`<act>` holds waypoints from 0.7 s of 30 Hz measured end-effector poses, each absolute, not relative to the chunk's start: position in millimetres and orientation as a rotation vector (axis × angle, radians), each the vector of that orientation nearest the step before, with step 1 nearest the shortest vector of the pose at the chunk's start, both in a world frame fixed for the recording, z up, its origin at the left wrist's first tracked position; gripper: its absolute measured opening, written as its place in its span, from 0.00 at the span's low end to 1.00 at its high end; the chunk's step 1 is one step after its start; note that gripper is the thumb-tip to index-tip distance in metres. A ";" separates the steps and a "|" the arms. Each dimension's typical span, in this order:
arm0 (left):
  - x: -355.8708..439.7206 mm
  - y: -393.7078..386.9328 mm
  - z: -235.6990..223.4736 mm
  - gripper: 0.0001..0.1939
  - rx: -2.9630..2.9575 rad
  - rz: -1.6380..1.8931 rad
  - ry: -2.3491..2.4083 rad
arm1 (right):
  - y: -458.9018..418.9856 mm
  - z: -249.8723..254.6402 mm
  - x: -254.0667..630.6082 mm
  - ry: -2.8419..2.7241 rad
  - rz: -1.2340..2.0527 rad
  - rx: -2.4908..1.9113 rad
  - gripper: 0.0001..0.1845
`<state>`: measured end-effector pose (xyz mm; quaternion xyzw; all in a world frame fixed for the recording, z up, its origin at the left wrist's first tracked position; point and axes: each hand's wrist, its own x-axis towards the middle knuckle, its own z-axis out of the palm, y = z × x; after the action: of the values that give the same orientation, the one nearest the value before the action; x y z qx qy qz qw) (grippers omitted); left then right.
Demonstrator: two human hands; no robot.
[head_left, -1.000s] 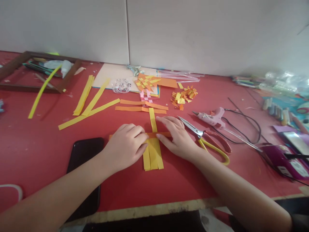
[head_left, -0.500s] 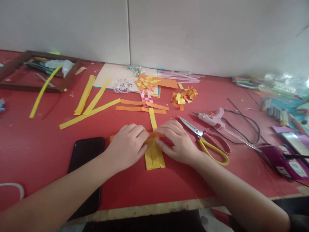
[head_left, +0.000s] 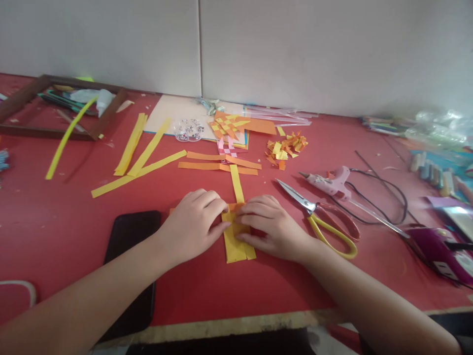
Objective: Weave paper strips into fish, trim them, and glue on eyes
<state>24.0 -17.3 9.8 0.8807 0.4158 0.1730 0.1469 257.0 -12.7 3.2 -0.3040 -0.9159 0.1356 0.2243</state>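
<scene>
Several yellow paper strips point(head_left: 235, 246) lie side by side in front of me, with one longer yellow strip point(head_left: 237, 183) reaching away toward the back. Across them runs an orange paper strip point(head_left: 232, 207), mostly hidden by my hands. My left hand point(head_left: 197, 224) is closed at the left edge of the yellow strips, its thumb and fingertips against the paper. From the other side my right hand point(head_left: 275, 227) has its bent fingers and thumb on the same strips. Two loose orange strips point(head_left: 240, 170) rest just beyond.
A black phone point(head_left: 129, 261) lies beneath my left forearm. Right of my hands are scissors point(head_left: 306, 202) and a pink glue gun point(head_left: 328, 182) with its cord. Paper scraps point(head_left: 284, 148), a woven paper piece point(head_left: 227, 125), loose yellow strips point(head_left: 138, 162) and a wooden frame point(head_left: 48, 132) lie farther back.
The yellow strips near me have been folded down, so they lie flatter and cover more of the orange strip. My right fingers have shifted slightly nearer me. The view has turned slightly left.
</scene>
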 end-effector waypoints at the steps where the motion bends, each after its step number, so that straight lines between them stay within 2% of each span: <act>1: 24.5 -17.2 9.8 0.08 2.540 0.472 1.201 | -13.4 3.3 256.9 -2.527 0.381 -0.849 0.08; 7: 28.2 -18.5 12.4 0.09 2.590 0.381 1.231 | -12.2 0.2 256.8 -2.405 0.329 -0.913 0.06; 10: 29.2 -19.5 13.4 0.10 2.624 0.376 1.239 | -6.3 -3.1 257.8 -2.263 0.215 -1.119 0.10; 17: 29.1 -21.7 13.8 0.11 2.683 0.358 1.231 | 0.5 -9.5 256.8 -2.415 0.257 -1.322 0.20; 21: 31.0 -21.9 13.4 0.11 2.723 0.374 1.223 | -0.6 -9.8 254.6 -2.447 0.214 -1.317 0.20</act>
<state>31.0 -21.9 13.4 0.9031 0.4058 0.1241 0.0667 254.6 -0.6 -9.8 -0.4651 -0.8642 0.0755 0.1762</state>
